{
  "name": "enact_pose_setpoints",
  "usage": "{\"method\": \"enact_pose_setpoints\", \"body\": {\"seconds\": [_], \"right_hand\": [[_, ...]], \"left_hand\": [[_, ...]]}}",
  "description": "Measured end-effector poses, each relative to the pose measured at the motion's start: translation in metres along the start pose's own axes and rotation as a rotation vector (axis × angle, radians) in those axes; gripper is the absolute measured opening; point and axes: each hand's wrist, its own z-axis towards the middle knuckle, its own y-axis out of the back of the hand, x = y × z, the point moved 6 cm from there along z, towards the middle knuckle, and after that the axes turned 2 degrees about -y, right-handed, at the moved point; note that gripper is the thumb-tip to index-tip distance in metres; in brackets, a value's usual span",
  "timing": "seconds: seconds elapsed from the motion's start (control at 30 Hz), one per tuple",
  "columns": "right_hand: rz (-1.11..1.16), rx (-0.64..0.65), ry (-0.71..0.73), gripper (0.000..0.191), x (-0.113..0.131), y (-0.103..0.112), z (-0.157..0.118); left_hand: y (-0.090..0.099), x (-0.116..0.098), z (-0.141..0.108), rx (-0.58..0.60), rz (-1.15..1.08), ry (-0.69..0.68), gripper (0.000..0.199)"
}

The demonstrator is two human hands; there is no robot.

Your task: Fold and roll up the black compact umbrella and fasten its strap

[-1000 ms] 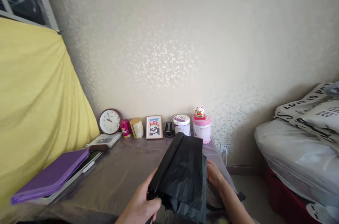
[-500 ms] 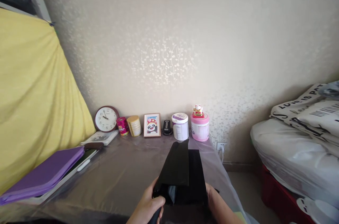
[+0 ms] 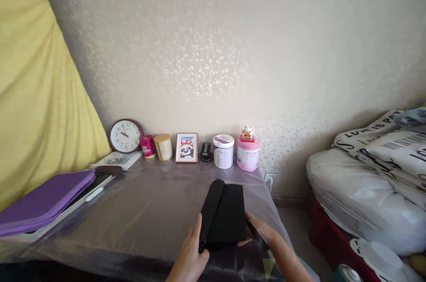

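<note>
A black folding case (image 3: 229, 215) sits low over the front of the table, its rounded flap lying along the left side and a flat panel on the right. My left hand (image 3: 191, 244) grips its lower left edge, fingers along the side and thumb near the front corner. At the right edge, my right hand (image 3: 259, 231) is closed around a narrow dark part; whether that belongs to the case I cannot tell. The inside of the case is hidden.
Along the wall stand a clock (image 3: 126, 136), a magenta can (image 3: 147, 147), a framed panda picture (image 3: 187, 148), a white tub (image 3: 223, 152) and a pink tub (image 3: 248, 155) topped by a cat figurine. Purple folders (image 3: 46, 202) lie left; bagged bedding (image 3: 353, 188) is right.
The case's raised flap has come down, covering the opening and the greyish thing inside. Both hands have shifted on the case. My view has tilted and turned slightly right.
</note>
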Motion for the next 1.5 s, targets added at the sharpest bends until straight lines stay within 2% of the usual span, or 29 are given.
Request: {"method": "enact_pose_setpoints", "body": {"seconds": [0.1, 0.17, 0.27, 0.4, 0.53, 0.63, 0.73, 0.87, 0.97, 1.1, 1.2, 1.4, 1.5], "right_hand": [[-0.064, -0.149, 0.040, 0.026, 0.000, 0.027, 0.000], [-0.109, -0.309, 0.109, 0.026, 0.009, 0.040, -0.004], [-0.162, -0.404, 0.134, 0.032, 0.022, 0.040, -0.012], [-0.212, -0.357, 0.124, 0.040, 0.035, 0.021, -0.019], [-0.219, -0.358, 0.074, 0.036, 0.036, 0.013, -0.014], [-0.231, -0.376, 0.095, 0.029, 0.038, 0.013, -0.005], [-0.166, -0.336, 0.118, 0.027, 0.049, 0.006, 0.004], [-0.085, -0.271, 0.159, 0.030, 0.072, -0.016, 0.019], [-0.047, -0.257, 0.172, 0.032, 0.080, -0.036, 0.038], [-0.069, -0.228, 0.174, 0.034, 0.069, -0.060, 0.067], [-0.160, -0.241, 0.154, 0.036, 0.055, -0.069, 0.082], [-0.430, -0.309, 0.112, 0.035, 0.036, -0.065, 0.097], [-0.471, -0.266, 0.109, 0.035, 0.032, -0.064, 0.101]], "left_hand": [[-0.003, -0.002, 0.000, 0.019, 0.060, -0.021, 0.087], [-0.004, -0.005, 0.000, 0.038, 0.093, -0.009, 0.086], [-0.002, -0.010, -0.002, 0.058, 0.168, 0.029, 0.084], [-0.001, -0.015, -0.005, 0.095, 0.290, 0.094, 0.083], [0.002, -0.020, -0.006, 0.097, 0.351, 0.104, 0.082], [0.003, -0.021, -0.006, 0.097, 0.355, 0.114, 0.082], [0.004, -0.022, -0.006, 0.098, 0.345, 0.128, 0.083], [0.005, -0.022, -0.005, 0.099, 0.338, 0.133, 0.084], [0.005, -0.020, -0.003, 0.084, 0.318, 0.128, 0.086], [0.002, -0.016, -0.002, 0.105, 0.309, 0.133, 0.071], [0.001, -0.015, -0.002, 0.111, 0.311, 0.133, 0.059], [0.011, -0.019, -0.005, 0.099, 0.318, 0.096, 0.066], [0.028, -0.025, -0.010, 0.091, 0.349, 0.089, 0.051]]}}
